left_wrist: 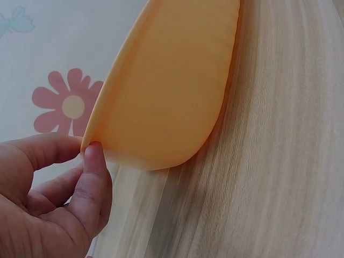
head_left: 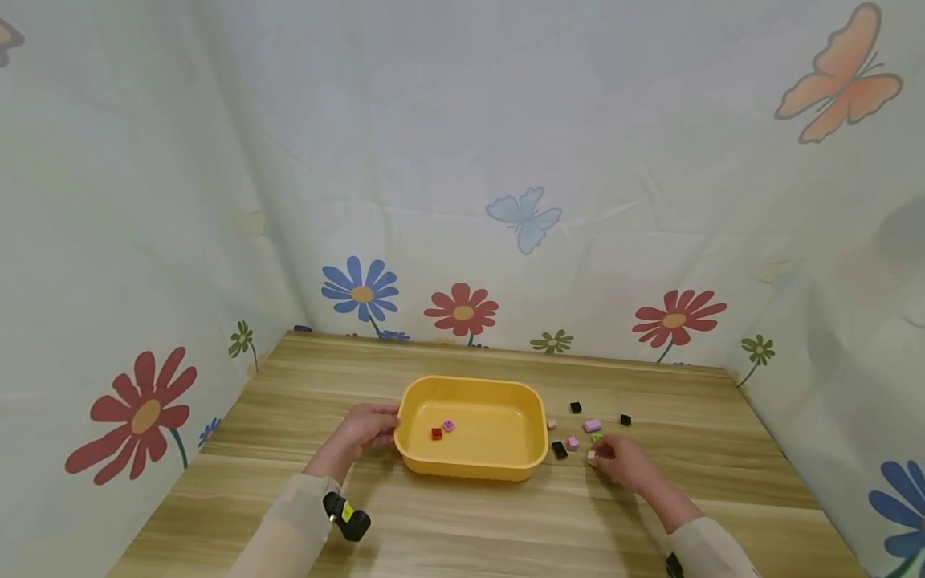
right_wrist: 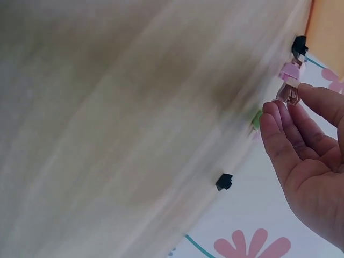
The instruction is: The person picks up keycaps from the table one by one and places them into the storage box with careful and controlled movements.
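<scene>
A yellow plastic tub (head_left: 473, 472) stands on the wood-grain table with a red toy brick (head_left: 437, 434) and a purple brick (head_left: 449, 425) inside. At the tub's left end, my left hand (head_left: 367, 425) pinches the rim; the left wrist view shows its thumb and fingers (left_wrist: 92, 161) meeting there. To the right of the tub, my right hand (head_left: 627, 464) holds a small beige brick (right_wrist: 288, 92) between thumb and fingertips, low over the table. A green brick (head_left: 596, 437) lies close by these fingers, partly hidden by them in the right wrist view.
Loose bricks lie right of the tub: a pink one (head_left: 592, 425), a smaller pink one (head_left: 573, 443), a beige one (head_left: 552, 424) by the tub wall, and black ones (head_left: 560, 450) around them. A flower-printed curtain (head_left: 433, 241) encloses the table's back and sides.
</scene>
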A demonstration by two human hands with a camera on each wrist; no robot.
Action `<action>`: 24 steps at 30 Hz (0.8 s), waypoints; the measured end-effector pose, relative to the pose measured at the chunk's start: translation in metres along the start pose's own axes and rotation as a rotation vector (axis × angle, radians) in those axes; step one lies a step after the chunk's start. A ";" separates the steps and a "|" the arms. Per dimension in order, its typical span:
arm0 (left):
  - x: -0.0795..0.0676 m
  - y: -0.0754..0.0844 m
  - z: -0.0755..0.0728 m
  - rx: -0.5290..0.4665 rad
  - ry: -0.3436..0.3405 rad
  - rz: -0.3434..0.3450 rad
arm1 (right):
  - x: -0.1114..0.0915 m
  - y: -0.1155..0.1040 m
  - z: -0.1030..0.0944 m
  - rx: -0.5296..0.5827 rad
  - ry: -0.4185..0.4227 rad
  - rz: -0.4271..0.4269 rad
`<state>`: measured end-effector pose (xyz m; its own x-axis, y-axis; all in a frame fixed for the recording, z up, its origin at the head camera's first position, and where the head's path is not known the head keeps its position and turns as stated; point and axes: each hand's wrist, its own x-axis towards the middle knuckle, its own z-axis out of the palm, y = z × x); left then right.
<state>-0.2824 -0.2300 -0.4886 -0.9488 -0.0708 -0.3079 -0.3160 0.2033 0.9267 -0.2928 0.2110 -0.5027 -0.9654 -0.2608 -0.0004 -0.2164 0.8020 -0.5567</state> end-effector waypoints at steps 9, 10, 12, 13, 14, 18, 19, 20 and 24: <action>0.000 -0.001 -0.001 -0.013 -0.009 0.001 | 0.002 -0.012 -0.020 0.012 0.002 -0.013; 0.000 -0.001 -0.001 -0.016 -0.008 0.000 | 0.002 -0.014 -0.023 0.010 0.002 -0.015; 0.000 -0.001 -0.001 -0.017 -0.011 0.001 | 0.004 -0.017 -0.027 0.015 -0.006 -0.023; 0.000 -0.001 -0.001 -0.016 -0.014 0.004 | 0.005 -0.019 -0.029 0.018 -0.010 -0.025; 0.000 -0.001 -0.001 -0.017 -0.015 0.005 | 0.006 -0.021 -0.031 0.021 -0.014 -0.024; 0.000 -0.002 -0.002 -0.011 -0.022 0.019 | 0.010 -0.029 -0.039 0.021 -0.025 -0.039; 0.000 -0.002 -0.002 -0.009 -0.023 0.022 | 0.011 -0.031 -0.041 0.018 -0.023 -0.045; 0.000 -0.002 -0.002 -0.009 -0.024 0.025 | 0.013 -0.033 -0.043 0.012 -0.022 -0.054; 0.000 -0.001 -0.001 -0.001 -0.016 0.015 | 0.020 -0.039 -0.048 -0.008 -0.020 -0.093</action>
<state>-0.2818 -0.2315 -0.4889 -0.9534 -0.0524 -0.2972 -0.3016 0.2031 0.9316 -0.3104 0.2006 -0.4409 -0.9378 -0.3454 0.0343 -0.3066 0.7779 -0.5485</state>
